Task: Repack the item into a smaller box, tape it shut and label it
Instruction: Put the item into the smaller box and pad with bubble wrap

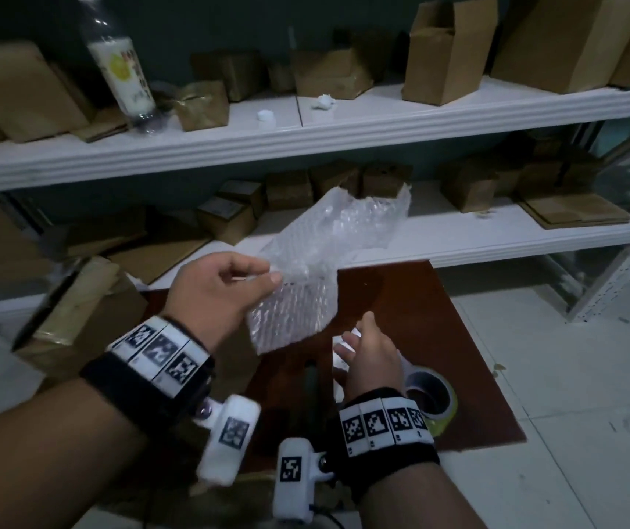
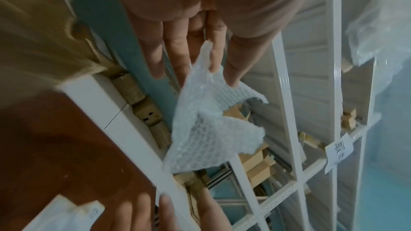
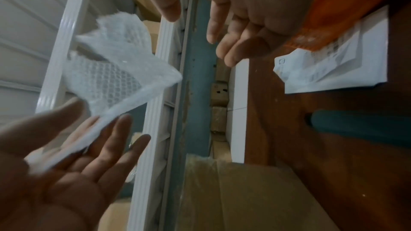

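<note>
My left hand [image 1: 271, 276] is raised over the brown table [image 1: 470, 337] and pinches a sheet of clear bubble wrap [image 1: 321, 261] by one edge between thumb and fingers; the sheet [image 2: 209, 124] hangs loose and partly folded. Below it my right hand [image 1: 351, 339] hovers open, fingers relaxed, holding nothing. Under that hand lies a flat white box with a crumpled printed label [image 3: 333, 66]. A taped cardboard box [image 1: 76, 311] stands at the table's left edge. A roll of yellowish tape [image 1: 433, 397] lies to the right of my right wrist.
White metal shelves [image 1: 344, 127] stand behind the table with several cardboard boxes and a plastic bottle [image 1: 122, 63]. A dark handle-shaped object [image 3: 360, 126] lies on the table near the cardboard box. An orange thing [image 3: 347, 15] shows beside the white box. Pale floor tiles [image 1: 573, 376] lie to the right.
</note>
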Available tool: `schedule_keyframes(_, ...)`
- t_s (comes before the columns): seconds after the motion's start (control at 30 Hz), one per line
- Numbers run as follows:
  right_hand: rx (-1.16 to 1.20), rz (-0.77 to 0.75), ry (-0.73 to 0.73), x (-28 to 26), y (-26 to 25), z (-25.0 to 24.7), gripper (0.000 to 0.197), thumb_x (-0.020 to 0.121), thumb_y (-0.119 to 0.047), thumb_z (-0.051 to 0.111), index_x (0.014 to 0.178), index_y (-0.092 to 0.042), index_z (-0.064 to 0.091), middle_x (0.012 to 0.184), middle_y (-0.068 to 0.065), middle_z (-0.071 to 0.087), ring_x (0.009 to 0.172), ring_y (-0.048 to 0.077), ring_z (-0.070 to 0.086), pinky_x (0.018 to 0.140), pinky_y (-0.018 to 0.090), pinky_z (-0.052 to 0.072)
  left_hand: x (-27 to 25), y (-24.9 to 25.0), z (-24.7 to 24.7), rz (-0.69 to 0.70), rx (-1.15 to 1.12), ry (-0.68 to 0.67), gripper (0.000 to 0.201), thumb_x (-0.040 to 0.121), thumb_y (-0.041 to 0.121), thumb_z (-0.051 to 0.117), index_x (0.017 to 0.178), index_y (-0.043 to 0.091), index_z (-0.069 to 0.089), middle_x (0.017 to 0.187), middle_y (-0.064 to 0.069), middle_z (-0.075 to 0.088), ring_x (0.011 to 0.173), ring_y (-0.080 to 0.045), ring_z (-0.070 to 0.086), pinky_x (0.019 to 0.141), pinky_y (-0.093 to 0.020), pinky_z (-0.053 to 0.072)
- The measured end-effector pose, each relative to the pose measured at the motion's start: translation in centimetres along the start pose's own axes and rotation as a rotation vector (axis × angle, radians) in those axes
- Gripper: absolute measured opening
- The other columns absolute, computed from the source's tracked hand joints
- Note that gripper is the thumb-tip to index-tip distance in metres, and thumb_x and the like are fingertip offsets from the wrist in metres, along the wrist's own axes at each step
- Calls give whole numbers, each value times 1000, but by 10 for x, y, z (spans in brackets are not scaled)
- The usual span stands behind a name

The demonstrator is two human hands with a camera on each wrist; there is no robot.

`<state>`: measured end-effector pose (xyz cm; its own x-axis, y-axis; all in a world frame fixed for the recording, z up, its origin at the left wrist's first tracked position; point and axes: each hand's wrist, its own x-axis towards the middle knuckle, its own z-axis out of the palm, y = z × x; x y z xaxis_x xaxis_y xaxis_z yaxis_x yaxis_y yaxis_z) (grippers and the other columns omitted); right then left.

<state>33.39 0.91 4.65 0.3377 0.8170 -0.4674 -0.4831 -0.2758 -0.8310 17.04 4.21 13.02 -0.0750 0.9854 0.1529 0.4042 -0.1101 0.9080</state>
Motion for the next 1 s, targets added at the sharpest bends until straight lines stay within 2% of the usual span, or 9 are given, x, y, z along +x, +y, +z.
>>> schedule_keyframes(0.07,21,-25,-109,-11,3,10,35,102,-41,49,124,-14,57,118,5,67,104,20,68,88,44,57,-22,-5,-23,-80,-196,0,18,72,17,83,83,7,73,70,-3,73,58,-9,65,55,-18,51)
schedule_keyframes(0.17,85,-41,-322,-35,11,26,38,101,-34,53,122,-3,62,83,2,74,71,11,72,59,27,57,-47,-23,-49,-196,-313,-14,6,80,0,74,81,1,68,59,-2,68,48,-7,59,47,-17,47)
schedule_keyframes(0.27,71,-43,-498,-61,19,39,37,92,-28,62,114,1,65,94,19,75,85,32,74,76,39,60,-68,-43,-69,-228,-362,-34,15,79,-5,75,82,5,65,58,-4,65,47,-12,57,50,-26,47)
schedule_keyframes(0.43,-233,-198,-545,-84,28,49,23,90,-6,69,113,-5,64,97,9,78,87,23,76,66,30,60,-97,-50,-101,-358,-587,-137,38,82,45,70,95,11,61,75,-7,70,67,-22,69,60,-39,55)
schedule_keyframes(0.5,-336,-226,-542,-94,33,54,22,88,-8,72,108,-7,64,96,8,78,87,24,76,68,35,60,-102,-52,-112,-397,-593,-183,49,79,44,68,111,8,62,99,-16,74,89,-34,73,74,-50,59)
schedule_keyframes(0.63,-378,-253,-579,-117,36,62,19,87,-3,72,104,-9,67,101,12,76,94,30,74,80,47,60,-110,-54,-127,-229,-472,-193,26,92,1,64,114,13,63,107,-10,75,100,-27,73,83,-44,58)
schedule_keyframes(0.73,-393,-269,-547,-133,31,67,16,90,-2,67,92,-16,75,90,12,74,74,26,70,66,38,58,-110,-54,-139,-149,-453,-177,29,91,-11,56,101,15,66,87,-5,75,88,-11,73,71,-25,57)
schedule_keyframes(0.9,-211,131,-557,-153,17,71,48,94,-54,51,106,-13,73,86,13,71,68,26,69,64,39,58,-106,-77,-153,-48,-521,-213,9,67,1,69,65,9,72,91,-4,73,89,-25,68,72,-29,56)
schedule_keyframes(1.0,-401,105,-653,-163,25,72,42,82,-33,76,111,-3,70,100,21,75,88,41,73,74,45,61,-109,-84,-149,151,-355,-162,20,66,2,76,74,20,73,100,8,69,97,-14,67,81,-26,54)
